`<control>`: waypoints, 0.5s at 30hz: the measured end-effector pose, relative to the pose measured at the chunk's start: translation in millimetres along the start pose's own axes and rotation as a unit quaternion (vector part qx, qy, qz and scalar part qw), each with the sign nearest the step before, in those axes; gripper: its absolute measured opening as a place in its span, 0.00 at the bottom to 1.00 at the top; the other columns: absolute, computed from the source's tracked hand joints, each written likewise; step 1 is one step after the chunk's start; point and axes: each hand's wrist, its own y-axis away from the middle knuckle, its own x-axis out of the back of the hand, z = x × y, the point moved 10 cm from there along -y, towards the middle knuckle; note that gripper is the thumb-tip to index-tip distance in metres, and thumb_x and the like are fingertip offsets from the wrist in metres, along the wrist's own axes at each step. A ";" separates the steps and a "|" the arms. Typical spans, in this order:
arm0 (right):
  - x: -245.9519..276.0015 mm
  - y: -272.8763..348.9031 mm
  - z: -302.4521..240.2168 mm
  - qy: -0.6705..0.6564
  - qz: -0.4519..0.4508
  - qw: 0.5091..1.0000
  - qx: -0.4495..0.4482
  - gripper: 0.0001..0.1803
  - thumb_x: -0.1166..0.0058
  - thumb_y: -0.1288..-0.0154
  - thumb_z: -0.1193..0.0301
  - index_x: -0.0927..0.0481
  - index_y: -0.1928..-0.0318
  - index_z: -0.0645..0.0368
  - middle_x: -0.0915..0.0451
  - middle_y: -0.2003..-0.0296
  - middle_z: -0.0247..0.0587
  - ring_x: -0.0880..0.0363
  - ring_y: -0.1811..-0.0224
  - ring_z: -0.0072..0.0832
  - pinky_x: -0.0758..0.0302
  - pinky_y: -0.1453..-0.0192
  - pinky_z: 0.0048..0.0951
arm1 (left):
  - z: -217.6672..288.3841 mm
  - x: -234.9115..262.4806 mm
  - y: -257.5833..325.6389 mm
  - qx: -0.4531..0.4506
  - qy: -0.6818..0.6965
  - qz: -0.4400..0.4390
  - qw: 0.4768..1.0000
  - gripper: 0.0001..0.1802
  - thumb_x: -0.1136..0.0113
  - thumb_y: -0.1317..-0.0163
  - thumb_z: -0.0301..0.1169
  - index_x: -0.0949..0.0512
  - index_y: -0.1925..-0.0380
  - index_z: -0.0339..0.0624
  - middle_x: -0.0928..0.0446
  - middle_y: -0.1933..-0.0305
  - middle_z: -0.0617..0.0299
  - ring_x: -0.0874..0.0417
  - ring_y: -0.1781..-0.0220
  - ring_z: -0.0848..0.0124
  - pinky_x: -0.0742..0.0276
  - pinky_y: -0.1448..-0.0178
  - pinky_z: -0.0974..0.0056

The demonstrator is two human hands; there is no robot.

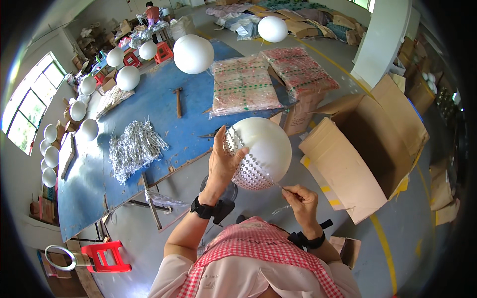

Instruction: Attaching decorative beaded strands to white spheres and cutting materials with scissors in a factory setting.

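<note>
A large white ball (pixel 272 144) is in front of my chest, beyond the table's near edge. Rows of small silvery studs (pixel 252 173) wrap around its lower left part. My left hand (pixel 221 163) is closed against the ball's left side, its thumb lying over the studs. By the ball's lower right, my right hand (pixel 303 202) pinches a thin strand that reaches the ball's surface. The strand is too fine to make out clearly. A black band circles each wrist.
A blue table (pixel 198 136) carries silver tinsel (pixel 136 149), a hammer (pixel 178 102) and a plastic-wrapped pack (pixel 243 84). To the right stands an open cardboard box (pixel 343 166). Several white balls surround the table; a red stool (pixel 110 256) stands lower left. A person (pixel 152 14) works far off.
</note>
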 end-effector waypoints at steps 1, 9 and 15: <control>-0.8 -1.0 1.1 0.008 0.002 1.000 0.003 0.04 0.42 0.38 0.79 0.18 0.63 0.66 0.21 0.75 0.33 0.27 0.76 0.13 0.33 0.73 0.15 | 0.9 2.8 -0.2 -0.005 0.014 0.012 1.000 0.46 0.31 0.48 0.49 0.42 0.36 0.37 0.33 0.39 0.38 0.29 0.39 0.47 0.31 0.39 0.53; -7.3 22.3 -78.4 0.209 0.031 0.913 0.349 0.11 0.37 0.49 0.82 0.18 0.64 0.59 0.19 0.72 0.37 0.27 0.77 0.27 0.33 0.73 0.25 | 15.1 2.2 2.9 -0.028 -0.101 0.002 0.994 0.39 0.32 0.47 0.48 0.36 0.41 0.38 0.31 0.46 0.45 0.28 0.43 0.49 0.30 0.42 0.53; -10.3 17.5 -68.8 0.239 0.041 0.904 0.353 0.12 0.39 0.49 0.83 0.18 0.62 0.61 0.18 0.70 0.38 0.25 0.76 0.30 0.30 0.72 0.26 | 15.3 7.2 -0.2 -0.048 -0.081 0.034 0.995 0.35 0.35 0.43 0.47 0.35 0.43 0.37 0.28 0.47 0.44 0.27 0.44 0.49 0.30 0.42 0.53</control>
